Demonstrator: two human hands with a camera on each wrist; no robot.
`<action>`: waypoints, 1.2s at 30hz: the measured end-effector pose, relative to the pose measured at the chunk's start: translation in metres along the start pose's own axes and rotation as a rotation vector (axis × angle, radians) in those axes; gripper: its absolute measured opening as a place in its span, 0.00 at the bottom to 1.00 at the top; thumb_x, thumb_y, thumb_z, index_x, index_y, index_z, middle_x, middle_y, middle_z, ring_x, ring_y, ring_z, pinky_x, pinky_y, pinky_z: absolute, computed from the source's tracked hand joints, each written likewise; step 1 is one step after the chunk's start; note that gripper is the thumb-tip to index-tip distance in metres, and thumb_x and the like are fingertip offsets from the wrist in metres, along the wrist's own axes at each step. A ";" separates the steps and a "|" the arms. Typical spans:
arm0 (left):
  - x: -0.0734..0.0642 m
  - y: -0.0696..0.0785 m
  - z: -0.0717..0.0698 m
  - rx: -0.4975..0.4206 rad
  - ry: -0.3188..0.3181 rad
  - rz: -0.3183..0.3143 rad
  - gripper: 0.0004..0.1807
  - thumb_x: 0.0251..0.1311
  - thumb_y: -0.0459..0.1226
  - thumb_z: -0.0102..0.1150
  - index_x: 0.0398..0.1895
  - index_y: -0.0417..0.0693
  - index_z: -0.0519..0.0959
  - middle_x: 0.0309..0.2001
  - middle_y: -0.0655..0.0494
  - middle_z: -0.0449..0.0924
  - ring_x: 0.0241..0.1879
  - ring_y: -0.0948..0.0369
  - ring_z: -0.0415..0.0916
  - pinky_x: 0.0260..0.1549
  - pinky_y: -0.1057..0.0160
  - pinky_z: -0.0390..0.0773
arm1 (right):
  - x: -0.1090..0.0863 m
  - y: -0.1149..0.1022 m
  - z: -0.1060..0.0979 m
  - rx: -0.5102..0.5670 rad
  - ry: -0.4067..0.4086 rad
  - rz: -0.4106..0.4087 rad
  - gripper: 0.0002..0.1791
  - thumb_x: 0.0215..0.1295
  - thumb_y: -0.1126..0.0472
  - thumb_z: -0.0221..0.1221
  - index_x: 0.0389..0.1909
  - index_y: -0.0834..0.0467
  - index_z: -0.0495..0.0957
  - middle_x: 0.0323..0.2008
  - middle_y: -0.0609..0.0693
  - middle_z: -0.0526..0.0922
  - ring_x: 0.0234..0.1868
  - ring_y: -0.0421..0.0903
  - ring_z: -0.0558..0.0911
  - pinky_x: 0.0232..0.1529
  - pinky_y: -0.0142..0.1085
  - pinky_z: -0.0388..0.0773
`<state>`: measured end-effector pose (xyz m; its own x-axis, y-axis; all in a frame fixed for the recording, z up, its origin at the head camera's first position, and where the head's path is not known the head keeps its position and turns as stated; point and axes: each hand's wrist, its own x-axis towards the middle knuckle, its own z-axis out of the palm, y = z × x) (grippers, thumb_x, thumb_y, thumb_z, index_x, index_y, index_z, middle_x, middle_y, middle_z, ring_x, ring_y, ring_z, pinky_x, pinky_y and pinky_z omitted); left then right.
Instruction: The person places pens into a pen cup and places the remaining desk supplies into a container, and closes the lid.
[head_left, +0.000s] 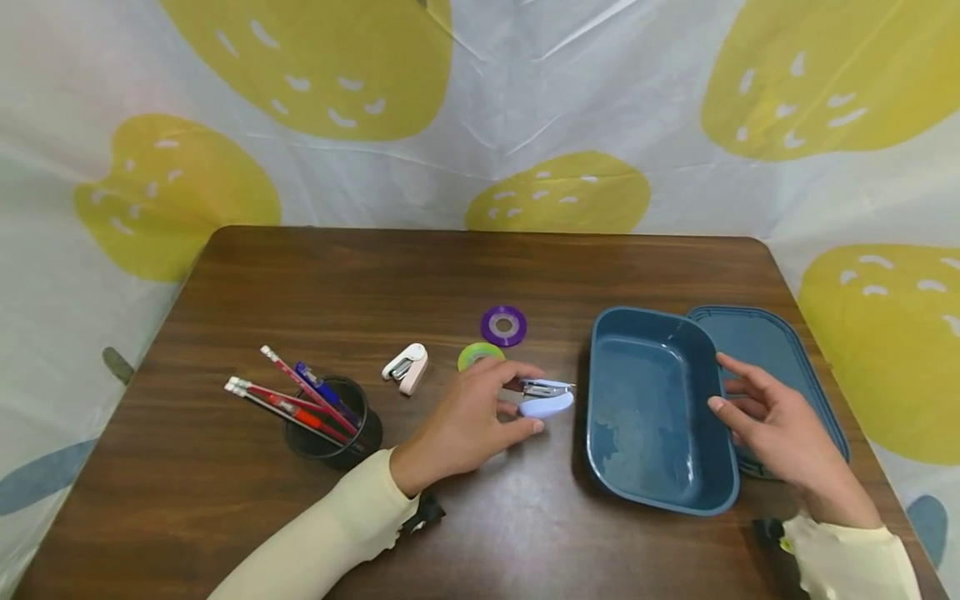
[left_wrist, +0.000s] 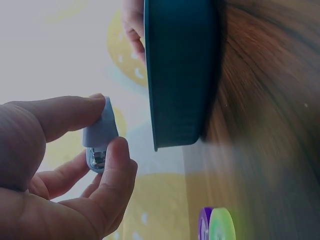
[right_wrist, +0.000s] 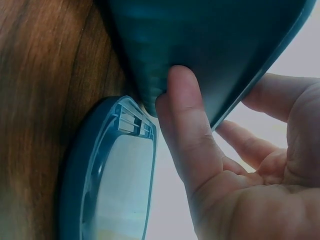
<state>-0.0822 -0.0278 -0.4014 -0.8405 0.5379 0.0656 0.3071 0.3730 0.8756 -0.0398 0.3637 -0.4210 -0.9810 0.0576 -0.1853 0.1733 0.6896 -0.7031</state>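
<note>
Nearest: two pale yellow sleeves [head_left: 330, 529] come in over the near side of the worktop [head_left: 517, 542]. Hands: the left hand [head_left: 468, 421] pinches a light blue mini stapler [head_left: 547, 406] between thumb and fingers, metal part exposed; the left wrist view shows it held clear of the worktop, beside the outer wall of a blue box [head_left: 645, 408] and apart from it. The right hand [head_left: 783, 442] grips the box's right-hand wall, thumb at the rim, fingers against the outer face in the right wrist view. Box stands upright, opening up, long sides running away from the person. Left of the left hand, a black cup [head_left: 371, 429] holds pencils [head_left: 255, 398], a red pen [head_left: 303, 410] and a blue pen [head_left: 322, 385], all leaning left. Right of the box, partly hidden by it and the right hand, a matching blue lid [head_left: 765, 333] lies flat; contact between the two, cannot tell. A little farther, a white stapler [head_left: 412, 371] lies between cup and rolls. Green tape roll [head_left: 468, 357] partly covered by the left hand; purple tape roll [head_left: 492, 327] just beyond it. Farthest: pale cloth [head_left: 510, 100] with yellow shapes, behind the worktop's back edge.
</note>
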 end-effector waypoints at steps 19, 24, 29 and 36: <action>0.031 0.007 0.026 -0.010 -0.029 -0.005 0.29 0.58 0.34 0.79 0.63 0.43 0.80 0.56 0.48 0.79 0.52 0.58 0.83 0.39 0.78 0.84 | 0.003 0.008 -0.003 0.062 -0.035 0.018 0.40 0.80 0.49 0.59 0.85 0.49 0.53 0.70 0.70 0.70 0.47 0.19 0.76 0.37 0.35 0.88; 0.038 0.008 0.035 -0.028 -0.061 0.002 0.29 0.59 0.34 0.79 0.63 0.43 0.80 0.54 0.49 0.79 0.47 0.64 0.83 0.38 0.79 0.84 | 0.004 0.008 -0.002 0.065 -0.031 0.019 0.40 0.80 0.50 0.59 0.85 0.49 0.53 0.71 0.70 0.69 0.47 0.19 0.76 0.37 0.35 0.88; 0.042 0.010 0.043 -0.018 -0.095 0.012 0.29 0.60 0.35 0.78 0.64 0.43 0.79 0.54 0.49 0.79 0.43 0.66 0.84 0.37 0.79 0.84 | 0.004 0.007 -0.002 0.073 -0.029 0.024 0.40 0.80 0.49 0.59 0.85 0.48 0.53 0.71 0.70 0.69 0.47 0.19 0.76 0.37 0.35 0.88; 0.046 0.013 0.051 0.004 -0.122 0.032 0.31 0.59 0.37 0.79 0.65 0.45 0.79 0.54 0.50 0.79 0.39 0.69 0.83 0.37 0.80 0.83 | 0.003 0.006 -0.001 0.074 -0.009 0.011 0.39 0.79 0.51 0.60 0.85 0.49 0.55 0.69 0.70 0.70 0.45 0.20 0.77 0.36 0.35 0.88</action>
<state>-0.0937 0.0401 -0.4111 -0.7698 0.6374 0.0346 0.3347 0.3569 0.8721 -0.0415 0.3688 -0.4256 -0.9782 0.0584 -0.1992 0.1905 0.6337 -0.7498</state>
